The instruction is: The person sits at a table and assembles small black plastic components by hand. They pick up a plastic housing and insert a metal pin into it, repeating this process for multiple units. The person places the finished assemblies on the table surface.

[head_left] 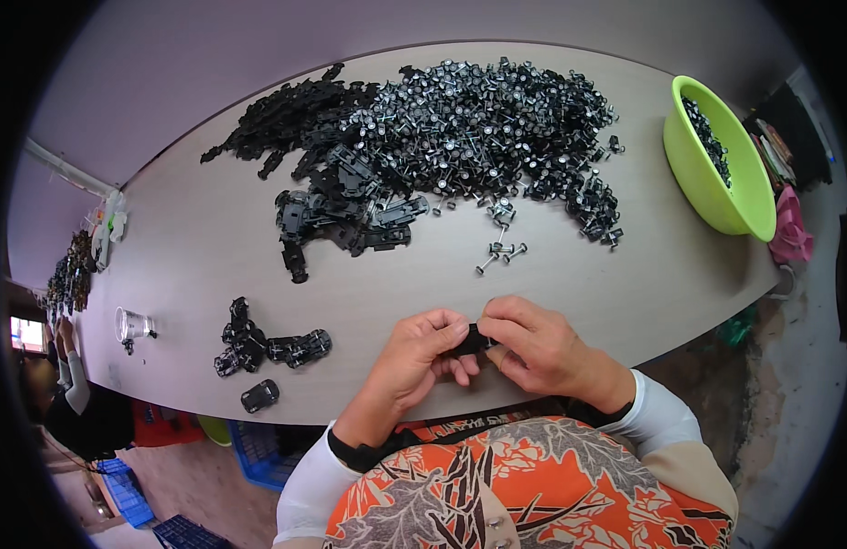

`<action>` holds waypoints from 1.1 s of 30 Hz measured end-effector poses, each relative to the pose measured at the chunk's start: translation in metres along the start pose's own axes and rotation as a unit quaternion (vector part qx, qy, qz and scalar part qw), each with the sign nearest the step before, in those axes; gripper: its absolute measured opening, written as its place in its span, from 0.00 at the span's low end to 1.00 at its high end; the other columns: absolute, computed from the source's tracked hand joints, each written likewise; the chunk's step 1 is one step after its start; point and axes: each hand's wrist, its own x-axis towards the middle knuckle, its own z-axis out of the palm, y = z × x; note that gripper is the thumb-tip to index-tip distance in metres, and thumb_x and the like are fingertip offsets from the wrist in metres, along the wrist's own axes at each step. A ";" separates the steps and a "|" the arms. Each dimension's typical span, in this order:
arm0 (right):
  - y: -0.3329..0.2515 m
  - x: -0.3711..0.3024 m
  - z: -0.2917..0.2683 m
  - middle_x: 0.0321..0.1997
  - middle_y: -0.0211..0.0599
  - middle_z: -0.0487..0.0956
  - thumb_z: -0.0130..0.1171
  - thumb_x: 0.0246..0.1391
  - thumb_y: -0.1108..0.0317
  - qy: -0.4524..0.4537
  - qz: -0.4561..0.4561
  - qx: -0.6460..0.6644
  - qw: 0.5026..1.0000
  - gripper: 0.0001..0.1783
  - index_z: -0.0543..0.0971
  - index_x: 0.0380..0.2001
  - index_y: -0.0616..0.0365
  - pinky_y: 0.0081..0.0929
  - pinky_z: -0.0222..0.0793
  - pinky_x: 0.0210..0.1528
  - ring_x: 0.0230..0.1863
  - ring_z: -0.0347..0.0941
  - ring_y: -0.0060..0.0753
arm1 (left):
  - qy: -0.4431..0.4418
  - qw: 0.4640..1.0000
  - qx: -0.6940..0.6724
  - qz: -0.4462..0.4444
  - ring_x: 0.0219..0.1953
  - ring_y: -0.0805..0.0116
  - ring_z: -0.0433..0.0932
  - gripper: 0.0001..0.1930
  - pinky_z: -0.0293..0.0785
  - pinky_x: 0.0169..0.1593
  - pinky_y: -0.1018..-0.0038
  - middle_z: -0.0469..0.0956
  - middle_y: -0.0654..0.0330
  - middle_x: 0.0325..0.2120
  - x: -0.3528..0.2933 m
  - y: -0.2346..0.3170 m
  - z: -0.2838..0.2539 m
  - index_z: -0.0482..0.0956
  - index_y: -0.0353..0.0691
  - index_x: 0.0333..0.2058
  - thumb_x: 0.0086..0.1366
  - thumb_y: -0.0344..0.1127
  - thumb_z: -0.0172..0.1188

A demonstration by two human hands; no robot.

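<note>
Close to the table's near edge, a small black toy car chassis (467, 342) is held between my two hands. My left hand (410, 355) grips its left end between thumb and fingers. Bent fingers of my right hand (544, 346) close around the other end; whether they also pinch a wheel axle is hidden. Beyond my hands lie a few loose wheel axles (502, 249), metal rods with black wheels. Behind them spreads a large heap of wheel axles (478, 119), and a pile of black chassis (304, 114) adjoins it on the left.
Several chassis with wheels (300, 349) lie left of my hands, with a single one (260, 395) nearer the edge. A clear plastic cup (130, 323) stands farther left. At the right edge, a lime-green basin (748, 206) holds dark parts. Another person (85, 412) sits at far left.
</note>
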 end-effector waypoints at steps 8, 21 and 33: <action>-0.004 0.002 -0.002 0.39 0.40 0.73 0.62 0.38 0.80 -0.010 0.005 0.028 1.000 0.20 0.73 0.39 0.60 0.31 0.71 0.36 0.37 0.72 0.42 | -0.003 1.000 -0.024 0.005 0.18 0.74 0.70 0.11 0.61 0.19 0.82 0.75 0.61 0.23 0.003 -0.008 -0.002 0.74 0.35 0.33 0.66 0.39 0.55; -0.005 -0.002 0.005 0.34 0.41 0.73 0.65 0.35 0.82 0.013 -0.026 0.027 0.999 0.18 0.74 0.34 0.64 0.31 0.71 0.34 0.35 0.73 0.43 | 0.015 0.998 -0.066 0.015 0.19 0.75 0.70 0.10 0.63 0.22 0.82 0.74 0.61 0.24 -0.002 -0.015 0.008 0.74 0.35 0.37 0.67 0.37 0.53; 0.058 -0.019 -0.073 0.38 0.43 0.75 0.53 0.40 0.83 0.078 0.138 -0.197 0.967 0.15 0.74 0.35 0.62 0.37 0.70 0.40 0.40 0.71 0.49 | 0.041 0.994 0.034 0.098 0.21 0.69 0.77 0.09 0.75 0.21 0.78 0.78 0.55 0.27 0.004 -0.007 0.004 0.72 0.34 0.37 0.64 0.34 0.56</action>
